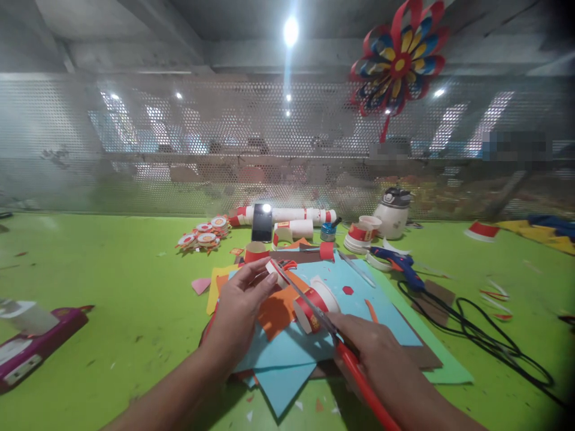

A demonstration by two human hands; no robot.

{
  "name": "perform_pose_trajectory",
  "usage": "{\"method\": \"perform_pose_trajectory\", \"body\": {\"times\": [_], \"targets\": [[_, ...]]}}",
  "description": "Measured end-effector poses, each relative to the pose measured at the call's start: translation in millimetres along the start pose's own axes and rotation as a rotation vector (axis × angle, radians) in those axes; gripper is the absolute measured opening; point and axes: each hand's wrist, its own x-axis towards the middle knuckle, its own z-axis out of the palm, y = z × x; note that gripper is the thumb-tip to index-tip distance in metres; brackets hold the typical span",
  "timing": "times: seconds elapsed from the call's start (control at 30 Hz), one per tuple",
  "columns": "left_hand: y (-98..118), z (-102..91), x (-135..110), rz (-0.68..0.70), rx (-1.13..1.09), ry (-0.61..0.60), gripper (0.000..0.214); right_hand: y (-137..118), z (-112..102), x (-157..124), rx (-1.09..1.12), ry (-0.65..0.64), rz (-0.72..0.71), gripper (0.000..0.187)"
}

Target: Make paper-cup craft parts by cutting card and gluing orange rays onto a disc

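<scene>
My left hand (242, 302) pinches a small white and red paper cup piece (277, 272) between thumb and fingers. My right hand (377, 347) is closed round the red handles of a pair of scissors (321, 315). The blades point up and left, their tips at the held piece. Whether they cut into it I cannot tell. Below the blades a red and white paper cup (314, 306) lies on its side on light blue sheets (287, 350). An orange sheet (275, 314) lies beside it, partly hidden by my left hand.
A blue glue gun (399, 266) with a black cable (485, 335) lies at right. Behind stand a phone (262, 224), a white bottle (392, 214) and several cup pieces (359, 236). Paper discs (206, 233) sit at back left. A purple power strip (42, 347) lies at far left.
</scene>
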Motion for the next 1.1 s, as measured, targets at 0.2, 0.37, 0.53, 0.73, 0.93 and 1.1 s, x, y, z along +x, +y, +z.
{"method": "perform_pose_trajectory", "body": {"times": [0.2, 0.37, 0.53, 0.73, 0.93, 1.1], "targets": [[0.1, -1.0, 0.9, 0.015, -0.007, 0.031, 0.035, -1.9, -0.8, 1.2, 0.017, 0.029, 0.005, 0.020], [0.2, -2.5, 2.8, 0.005, -0.012, 0.041, 0.042, 5.2, -3.2, 7.6, -0.055, 0.006, 0.072, 0.033], [2.7, 0.1, 1.4, 0.071, 0.066, 0.063, 0.047, 9.9, -3.9, 11.6, -0.063, 0.018, 0.093, 0.030], [4.3, 1.7, -2.8, 0.214, 0.205, 0.022, 0.043, 16.2, 0.3, 11.7, -0.001, 0.043, 0.092, 0.038], [-2.3, -3.2, -2.6, 0.317, 0.271, -0.029, 0.048, 19.1, -0.2, 13.1, 0.053, 0.112, -0.008, 0.028], [-0.2, -1.3, -1.8, 0.283, 0.239, -0.043, 0.047, 15.9, -3.3, 11.2, 0.076, 0.141, -0.045, 0.026]]}}
